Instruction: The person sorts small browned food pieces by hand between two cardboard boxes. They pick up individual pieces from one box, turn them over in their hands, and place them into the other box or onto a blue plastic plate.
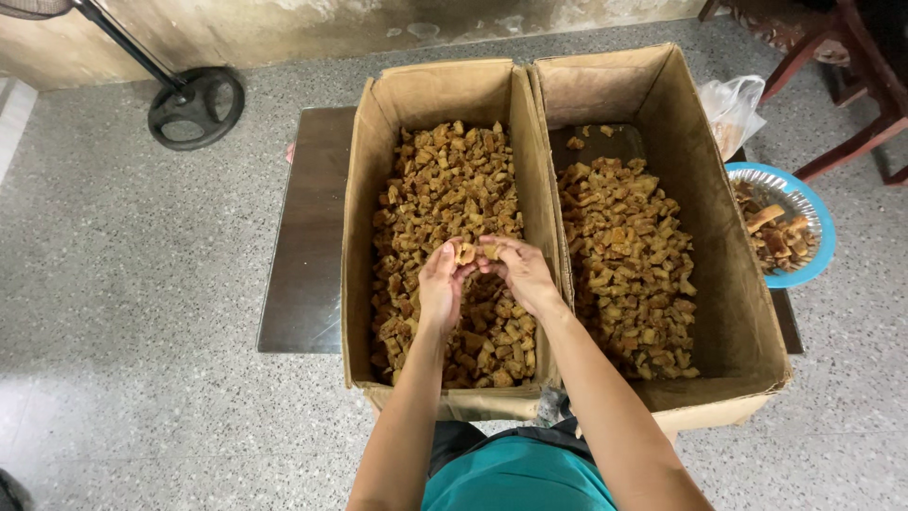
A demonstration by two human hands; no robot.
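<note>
both hands, left (440, 284) and right (518, 273), pinch one brown chunk (465, 252) between them, grips clamped on it, over the left box (364, 237); likely sorting, next parting it cleanly.

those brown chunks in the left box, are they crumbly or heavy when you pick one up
Probably light: the left hand and right hand pinch one brown chunk with fingertips alone. The rough, irregular pieces heaped in the left cardboard box look dry, so likely somewhat crumbly, not slippery. Their blocky shapes seem unlikely to roll.

Bare forearms, no sleeves in view, teal top, dark waistband beneath
</note>
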